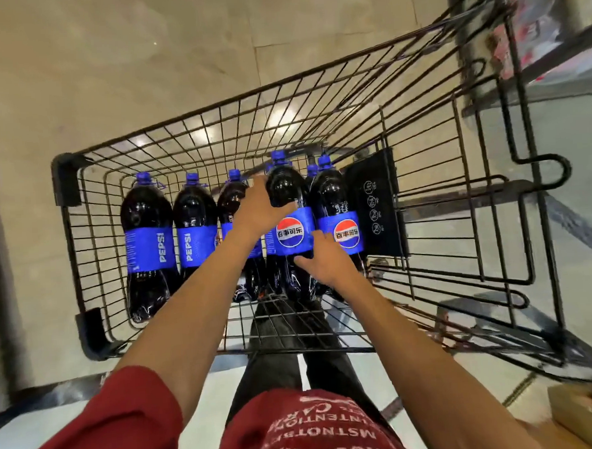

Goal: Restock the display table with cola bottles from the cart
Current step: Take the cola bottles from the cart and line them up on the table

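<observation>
A black wire cart (233,104) holds several large cola bottles with blue caps and blue labels, standing in a row. My left hand (257,207) grips the upper shoulder of one bottle (287,190) near the middle right. My right hand (325,262) holds the lower body of that same bottle, below its label. Other bottles stand at the left (148,239) (195,222) and right (340,205) of it. The display table is out of view.
The cart's folded child-seat flap (375,203) stands just right of the bottles. A shelf unit with goods (545,32) rises at the top right. A cardboard box (589,411) sits at the bottom right. Pale tiled floor (142,60) lies beyond the cart.
</observation>
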`<state>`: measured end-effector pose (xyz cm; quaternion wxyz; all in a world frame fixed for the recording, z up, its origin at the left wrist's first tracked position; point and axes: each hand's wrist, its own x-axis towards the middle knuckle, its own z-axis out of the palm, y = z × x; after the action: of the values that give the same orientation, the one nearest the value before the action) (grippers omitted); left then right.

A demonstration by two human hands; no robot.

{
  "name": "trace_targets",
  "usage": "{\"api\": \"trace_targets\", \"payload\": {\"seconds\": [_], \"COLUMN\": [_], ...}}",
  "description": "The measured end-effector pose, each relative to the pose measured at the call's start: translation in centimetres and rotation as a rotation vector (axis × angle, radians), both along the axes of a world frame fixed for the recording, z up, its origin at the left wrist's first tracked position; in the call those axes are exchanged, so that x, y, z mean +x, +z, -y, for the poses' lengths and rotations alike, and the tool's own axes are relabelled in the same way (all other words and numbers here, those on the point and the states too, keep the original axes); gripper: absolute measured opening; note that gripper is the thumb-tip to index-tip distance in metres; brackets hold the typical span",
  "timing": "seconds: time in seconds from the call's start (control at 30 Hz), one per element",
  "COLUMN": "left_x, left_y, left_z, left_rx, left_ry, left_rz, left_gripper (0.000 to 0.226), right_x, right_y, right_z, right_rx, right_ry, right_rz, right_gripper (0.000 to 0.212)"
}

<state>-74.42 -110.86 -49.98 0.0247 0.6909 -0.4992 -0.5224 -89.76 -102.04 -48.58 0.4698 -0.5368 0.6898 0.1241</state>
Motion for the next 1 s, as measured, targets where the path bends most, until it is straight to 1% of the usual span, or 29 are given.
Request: {"api": "trace_targets", "payload": {"seconds": [0.1, 0.27, 0.37, 0.4, 0.53, 0.67, 0.73, 0.83, 0.9, 1.0], "left_x": [0.0, -1.2, -1.8, -1.9, -2.0, -1.6, -1.4, -0.8, -0.3, 0.3], "left_y": [-4.0, -4.9, -5.5, -5.6, -6.1, -6.4, -6.6, -6.8, -6.9, -7.0], "left_z": [0.8, 1.6, 1.4, 1.4, 1.3, 1.4, 1.3, 0.9, 0.7, 0.2], "left_rx": [0.031, 0.045, 0.030, 0.027, 0.021, 0.012, 0.017, 0.024, 0.017, -0.014], "left_ry": [0.101, 0.231, 0.245, 0.244, 0.249, 0.267, 0.295, 0.344, 0.370, 0.399], "left_rz": [-0.060, -0.142, -0.156, -0.161, -0.172, -0.192, -0.201, -0.210, -0.227, -0.260], "left_gripper": [0.116, 0.136, 0.144, 0.144, 0.126, 0.125, 0.123, 0.123, 0.121, 0.109], "right_x": [0.7, 1.3, 1.7, 1.9, 2.2, 2.5, 2.5, 2.3, 2.1, 1.7], "right_y": [-1.3, -2.8, -3.2, -3.2, -3.6, -4.4, -4.9, -5.9, -6.2, -6.5], "right_z": [-0.5, -0.9, -0.9, -0.9, -1.2, -1.5, -1.4, -1.3, -1.0, -0.8], "right_rx": [-0.006, 0.021, 0.006, 0.001, -0.033, -0.052, -0.048, -0.009, 0.032, 0.086], "right_ry": [-0.087, -0.168, -0.204, -0.210, -0.279, -0.376, -0.467, -0.548, -0.560, -0.557], "right_rz": [-0.001, -0.025, -0.043, -0.046, -0.026, 0.024, 0.074, 0.133, 0.181, 0.229], "right_gripper": [0.074, 0.082, 0.084, 0.085, 0.089, 0.096, 0.096, 0.090, 0.093, 0.099]}}
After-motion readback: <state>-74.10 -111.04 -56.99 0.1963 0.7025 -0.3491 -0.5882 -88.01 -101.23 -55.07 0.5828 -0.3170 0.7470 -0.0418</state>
